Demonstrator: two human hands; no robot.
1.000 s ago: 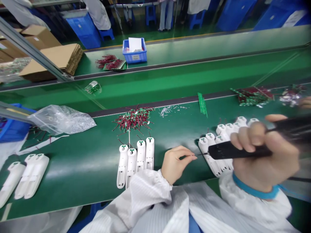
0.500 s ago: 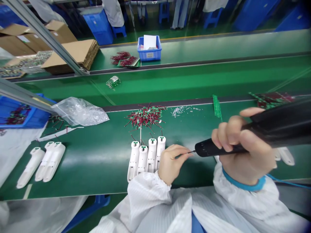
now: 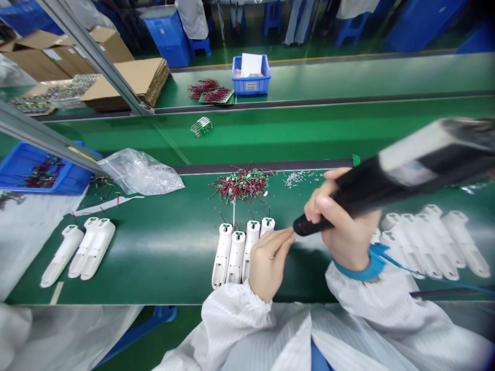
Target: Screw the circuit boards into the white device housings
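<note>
My right hand (image 3: pixel 344 226) is wrapped round a black electric screwdriver (image 3: pixel 371 185), which slants down to the left. The fingers of my left hand (image 3: pixel 268 265) are pinched together at the screwdriver's tip; whatever they hold is hidden. Just left of that hand, several white plastic housings (image 3: pixel 222 255) lie side by side, with small green boards and wires at their top ends. Above them lies a pile of small green circuit boards with dark red wires (image 3: pixel 247 183). Small silvery pieces, which look like screws (image 3: pixel 294 178), are scattered beside the pile.
More white housings lie at the left (image 3: pixel 93 250) and the right (image 3: pixel 423 242) of the bench. A clear plastic bag (image 3: pixel 141 172) and a blue bin (image 3: pixel 64 180) stand at the back left. A blue wrist strap (image 3: pixel 361 265) with a cord circles my right wrist.
My right hand and the screwdriver have moved left, and the tip now meets my left fingertips. The view has shifted, uncovering more housings on the right.
</note>
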